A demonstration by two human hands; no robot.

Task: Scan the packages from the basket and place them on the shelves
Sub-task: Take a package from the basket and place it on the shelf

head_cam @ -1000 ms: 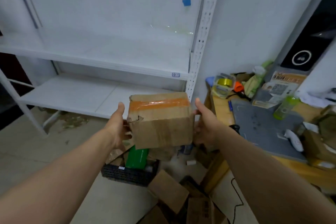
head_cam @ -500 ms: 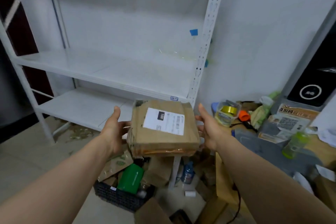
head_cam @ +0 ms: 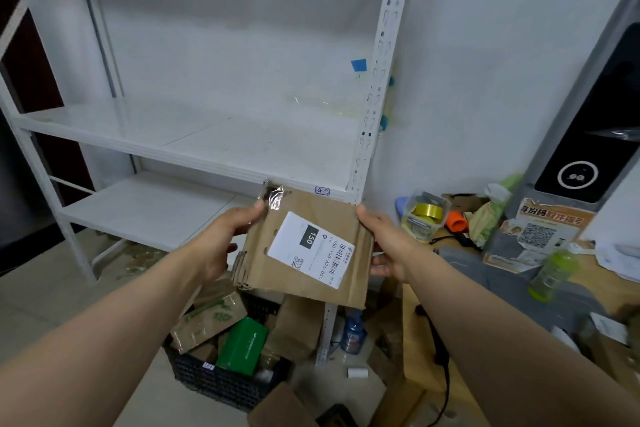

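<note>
In the head view, both hands hold one flat cardboard package [head_cam: 304,256] in the air, in front of the white shelves. The left hand [head_cam: 221,243] grips the left edge, thumb on top and fingers [head_cam: 232,248] curled below. The right hand [head_cam: 388,246] grips the right edge in the same way, with its fingers [head_cam: 379,269] partly hidden under the package. The package is tilted, far edge higher. The white shipping label [head_cam: 311,246] faces up to the camera, and its barcode lines run from far to near.

The middle shelf [head_cam: 242,146] lies straight ahead of the package, whose far edge seems near the shelf's front lip. The lower shelf [head_cam: 149,208] is ahead to the left. The black basket [head_cam: 214,381] stands on the floor below the hands, with a green box [head_cam: 244,347] and more cardboard packages in it.

On the right stands a grey upright device [head_cam: 581,149] beside the worktop [head_cam: 606,274]. I think it may be the scanner, and the right hand is nearer to it.
</note>
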